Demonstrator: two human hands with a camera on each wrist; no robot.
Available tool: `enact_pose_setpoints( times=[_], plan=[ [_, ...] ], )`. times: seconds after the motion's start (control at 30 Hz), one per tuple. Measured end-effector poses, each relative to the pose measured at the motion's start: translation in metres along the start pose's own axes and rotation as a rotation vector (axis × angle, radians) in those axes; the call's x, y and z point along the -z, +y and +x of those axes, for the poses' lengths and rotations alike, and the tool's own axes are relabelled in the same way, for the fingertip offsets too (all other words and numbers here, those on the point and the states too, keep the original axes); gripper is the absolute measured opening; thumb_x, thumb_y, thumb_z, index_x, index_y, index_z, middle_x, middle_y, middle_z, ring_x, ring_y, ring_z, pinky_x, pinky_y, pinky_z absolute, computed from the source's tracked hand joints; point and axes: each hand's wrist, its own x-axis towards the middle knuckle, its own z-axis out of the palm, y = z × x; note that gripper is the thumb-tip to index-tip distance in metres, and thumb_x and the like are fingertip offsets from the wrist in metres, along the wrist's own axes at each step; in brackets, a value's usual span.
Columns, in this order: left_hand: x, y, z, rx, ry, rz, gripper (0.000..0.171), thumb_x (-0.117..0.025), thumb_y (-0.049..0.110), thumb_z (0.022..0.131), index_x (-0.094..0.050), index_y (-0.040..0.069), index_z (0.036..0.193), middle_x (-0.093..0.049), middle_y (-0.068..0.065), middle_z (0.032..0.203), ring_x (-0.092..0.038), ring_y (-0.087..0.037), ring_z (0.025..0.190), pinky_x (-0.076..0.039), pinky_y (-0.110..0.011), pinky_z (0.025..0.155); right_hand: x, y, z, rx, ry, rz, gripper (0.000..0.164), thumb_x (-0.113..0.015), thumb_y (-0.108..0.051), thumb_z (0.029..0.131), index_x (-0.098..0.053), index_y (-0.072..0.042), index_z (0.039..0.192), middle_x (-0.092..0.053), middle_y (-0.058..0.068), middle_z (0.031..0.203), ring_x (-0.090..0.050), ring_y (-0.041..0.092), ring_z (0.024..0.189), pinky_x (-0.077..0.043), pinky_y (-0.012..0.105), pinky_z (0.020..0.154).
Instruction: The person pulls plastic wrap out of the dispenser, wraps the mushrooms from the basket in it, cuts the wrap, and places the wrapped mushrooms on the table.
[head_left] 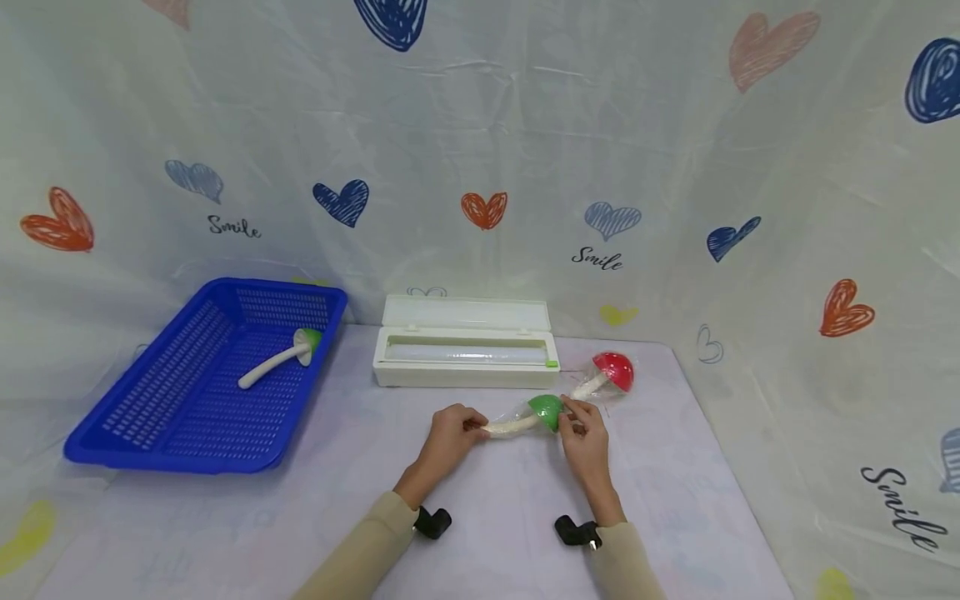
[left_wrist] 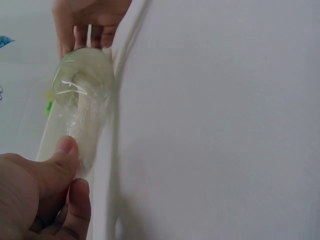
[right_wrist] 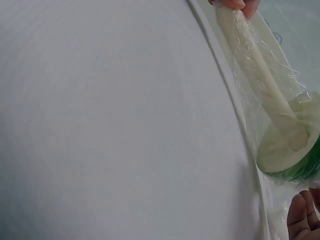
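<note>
The film-wrapped green-capped mushroom [head_left: 536, 417] is stretched between two hands in front of the open white box [head_left: 465, 377] — the left hand [head_left: 446, 439] pinches the stem's end between thumb and fingers, the right hand [head_left: 585, 442] pinches at the cap. A wrapped red-capped mushroom [head_left: 615, 371] lies just beyond the right hand; leftward, a second green-capped mushroom [head_left: 268, 367] rests in the blue basket [head_left: 180, 461]
</note>
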Motion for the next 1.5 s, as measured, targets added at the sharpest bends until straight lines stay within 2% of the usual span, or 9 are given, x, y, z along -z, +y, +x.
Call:
enact_pose_setpoints(
  times=[0.17, 0.47, 0.87, 1.0, 1.17, 1.27, 1.33, 1.43, 1.5],
  plan=[
    [-0.018, 0.009, 0.008, -0.044, -0.026, 0.012, 0.017, -0.087, 0.006, 0.079, -0.08, 0.002, 0.093, -0.07, -0.006, 0.083, -0.066, -0.014, 0.076, -0.054, -0.019, 0.067, 0.016, 0.008, 0.003, -0.014, 0.054, -0.038, 0.033, -0.064, 0.004, 0.093, -0.073, 0.001, 0.124, -0.063, 0.019, 0.12, -0.058, 0.009, 0.092, -0.048, 0.009, 0.072],
    [-0.051, 0.033, 0.022, -0.063, -0.091, -0.014, 0.014, -0.081, -0.001, 0.084, -0.079, 0.0, 0.098, -0.074, -0.01, 0.09, -0.068, -0.016, 0.081, -0.054, -0.02, 0.07, 0.052, 0.021, 0.008, -0.053, 0.152, -0.096, 0.034, -0.059, 0.001, 0.093, -0.071, 0.003, 0.125, -0.061, 0.022, 0.123, -0.054, 0.007, 0.091, -0.045, 0.005, 0.07],
    [-0.102, 0.063, 0.034, -0.066, -0.271, -0.108, 0.018, -0.069, -0.002, 0.092, -0.079, 0.005, 0.106, -0.077, -0.008, 0.106, -0.07, -0.011, 0.092, -0.054, -0.018, 0.076, 0.097, 0.04, 0.014, -0.149, 0.331, -0.124, 0.041, -0.049, 0.002, 0.092, -0.067, 0.003, 0.129, -0.059, 0.019, 0.122, -0.048, -0.004, 0.088, -0.04, 0.001, 0.072],
    [-0.115, 0.074, 0.036, -0.113, -0.324, -0.139, 0.019, -0.068, -0.001, 0.093, -0.077, 0.003, 0.11, -0.075, -0.008, 0.117, -0.062, -0.005, 0.082, -0.051, -0.016, 0.073, 0.107, 0.046, 0.018, -0.172, 0.408, -0.115, 0.045, -0.046, 0.002, 0.092, -0.064, 0.004, 0.133, -0.059, 0.02, 0.125, -0.048, -0.006, 0.088, -0.039, 0.001, 0.072],
    [-0.123, 0.08, 0.034, -0.197, -0.368, -0.046, 0.023, -0.065, 0.002, 0.095, -0.076, 0.004, 0.115, -0.072, -0.008, 0.128, -0.06, -0.005, 0.085, -0.048, -0.014, 0.076, 0.113, 0.052, 0.016, -0.238, 0.431, -0.139, 0.045, -0.045, 0.002, 0.093, -0.063, 0.003, 0.134, -0.06, 0.023, 0.129, -0.047, -0.009, 0.086, -0.038, 0.002, 0.069],
    [-0.123, 0.08, 0.033, -0.239, -0.387, 0.013, 0.024, -0.064, 0.002, 0.096, -0.075, 0.004, 0.118, -0.071, -0.006, 0.13, -0.059, -0.004, 0.084, -0.047, -0.015, 0.077, 0.113, 0.052, 0.016, -0.25, 0.424, -0.165, 0.045, -0.046, 0.002, 0.093, -0.064, 0.003, 0.134, -0.06, 0.023, 0.13, -0.051, -0.002, 0.091, -0.037, 0.002, 0.071],
    [-0.12, 0.079, 0.033, -0.251, -0.407, 0.027, 0.026, -0.064, 0.003, 0.097, -0.073, 0.005, 0.121, -0.071, -0.004, 0.13, -0.056, -0.004, 0.077, -0.049, -0.016, 0.076, 0.113, 0.051, 0.017, -0.238, 0.435, -0.164, 0.045, -0.045, 0.002, 0.092, -0.065, 0.003, 0.133, -0.06, 0.025, 0.131, -0.055, 0.009, 0.097, -0.037, 0.003, 0.073],
    [-0.114, 0.076, 0.034, -0.276, -0.411, 0.062, 0.027, -0.063, 0.003, 0.098, -0.072, 0.006, 0.123, -0.071, -0.004, 0.131, -0.064, -0.003, 0.098, -0.053, -0.02, 0.091, 0.114, 0.047, 0.021, -0.197, 0.462, -0.166, 0.046, -0.044, 0.005, 0.09, -0.065, 0.004, 0.131, -0.059, 0.027, 0.13, -0.057, 0.027, 0.11, -0.038, 0.009, 0.078],
    [-0.106, 0.074, 0.036, -0.291, -0.405, 0.096, 0.028, -0.063, 0.003, 0.099, -0.071, 0.006, 0.125, -0.07, -0.004, 0.132, -0.065, -0.009, 0.116, -0.052, -0.024, 0.101, 0.113, 0.045, 0.026, -0.142, 0.464, -0.192, 0.044, -0.045, 0.007, 0.088, -0.065, 0.007, 0.128, -0.059, 0.031, 0.129, -0.055, 0.038, 0.117, -0.041, 0.02, 0.083]
  ],
)
